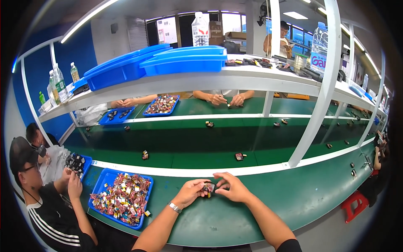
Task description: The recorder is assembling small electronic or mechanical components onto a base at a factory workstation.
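This is a factory workshop set up for hand assembly — a long green table (pixel 197 229) stretches away to the right, with co-workers (pixel 56 220) seated along it and across from it. Blue trays (pixel 150 191) heaped with small parts (pixel 124 197), a white-framed overhead shelf (pixel 252 80) above the work, bright strip lights (pixel 88 22) and a plain red stool (pixel 355 206) all point to production work.
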A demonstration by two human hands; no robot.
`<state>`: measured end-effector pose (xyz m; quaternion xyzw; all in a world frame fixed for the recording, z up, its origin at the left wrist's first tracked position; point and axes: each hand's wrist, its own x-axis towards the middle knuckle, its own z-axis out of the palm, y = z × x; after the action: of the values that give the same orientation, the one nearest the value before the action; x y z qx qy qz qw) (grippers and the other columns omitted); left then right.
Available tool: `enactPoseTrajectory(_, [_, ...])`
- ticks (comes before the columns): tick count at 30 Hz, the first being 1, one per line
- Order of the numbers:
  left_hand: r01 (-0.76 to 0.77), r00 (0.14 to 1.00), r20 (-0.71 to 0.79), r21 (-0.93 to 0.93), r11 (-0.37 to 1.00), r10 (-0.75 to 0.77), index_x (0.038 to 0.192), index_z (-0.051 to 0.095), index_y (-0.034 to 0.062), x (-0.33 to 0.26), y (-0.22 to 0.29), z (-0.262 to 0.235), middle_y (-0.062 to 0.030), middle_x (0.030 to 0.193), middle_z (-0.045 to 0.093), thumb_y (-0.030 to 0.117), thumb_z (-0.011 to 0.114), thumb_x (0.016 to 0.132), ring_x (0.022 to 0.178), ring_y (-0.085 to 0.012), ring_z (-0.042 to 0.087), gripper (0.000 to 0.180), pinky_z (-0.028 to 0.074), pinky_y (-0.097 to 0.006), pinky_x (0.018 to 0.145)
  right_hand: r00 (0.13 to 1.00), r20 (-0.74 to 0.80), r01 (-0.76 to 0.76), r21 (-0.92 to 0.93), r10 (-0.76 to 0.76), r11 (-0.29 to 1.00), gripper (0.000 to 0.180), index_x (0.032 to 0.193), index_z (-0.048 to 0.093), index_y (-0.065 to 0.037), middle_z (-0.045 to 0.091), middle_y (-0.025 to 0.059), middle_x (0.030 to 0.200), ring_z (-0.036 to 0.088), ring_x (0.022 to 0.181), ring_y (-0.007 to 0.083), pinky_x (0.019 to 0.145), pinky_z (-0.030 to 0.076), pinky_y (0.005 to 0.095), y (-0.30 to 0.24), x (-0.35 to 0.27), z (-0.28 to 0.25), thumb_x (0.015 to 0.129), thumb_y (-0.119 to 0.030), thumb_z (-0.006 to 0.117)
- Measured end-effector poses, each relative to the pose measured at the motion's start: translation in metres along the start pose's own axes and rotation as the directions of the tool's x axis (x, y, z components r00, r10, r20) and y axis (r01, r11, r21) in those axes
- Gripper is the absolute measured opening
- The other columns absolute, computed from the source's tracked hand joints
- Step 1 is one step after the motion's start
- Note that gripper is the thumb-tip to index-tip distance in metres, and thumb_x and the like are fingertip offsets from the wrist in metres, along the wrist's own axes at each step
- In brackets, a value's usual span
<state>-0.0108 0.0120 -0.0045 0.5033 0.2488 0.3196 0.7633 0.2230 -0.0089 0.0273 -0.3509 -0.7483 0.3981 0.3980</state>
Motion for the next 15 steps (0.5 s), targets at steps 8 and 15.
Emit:
enactPoseTrajectory(8, [-0.117, 0.982, -0.163, -0.099, 0.988, 0.100, 0.137, 0.042, -0.0038, -0.003, -0.004, 0.014, -0.0199, 0.118, 0.062, 0.007, 0.049, 0.100, 0.103, -0.0258, 0.067, 0.039, 0.056, -0.035, 0.090, 0.928, -0.290, -0.138, 0.312, 0.233, 0.940, 0.023, 0.113, 0.063, 0.003, 0.066, 0.0069, 0.092, 0.065, 0.078, 0.0100, 0.072, 0.055, 0.0248, 0.027, -0.002, 0.038, 0.091, -0.003, 0.063])
enactPoseTrajectory(15, [-0.023, 0.989, -0.146, -0.073, 0.997, 0.012, 0.138, 0.043, 0.0002, -0.003, -0.002, 0.013, -0.0153, 0.116, 0.063, 0.010, 0.050, 0.101, 0.105, -0.0230, 0.065, 0.039, 0.057, -0.035, 0.088, 0.947, -0.319, -0.052, -0.055, 0.032, 0.997, 0.016, 0.104, 0.067, -0.001, 0.067, 0.0085, 0.094, 0.066, 0.077, 0.0133, 0.069, 0.054, 0.0268, 0.004, -0.006, 0.029, 0.088, -0.004, 0.067])
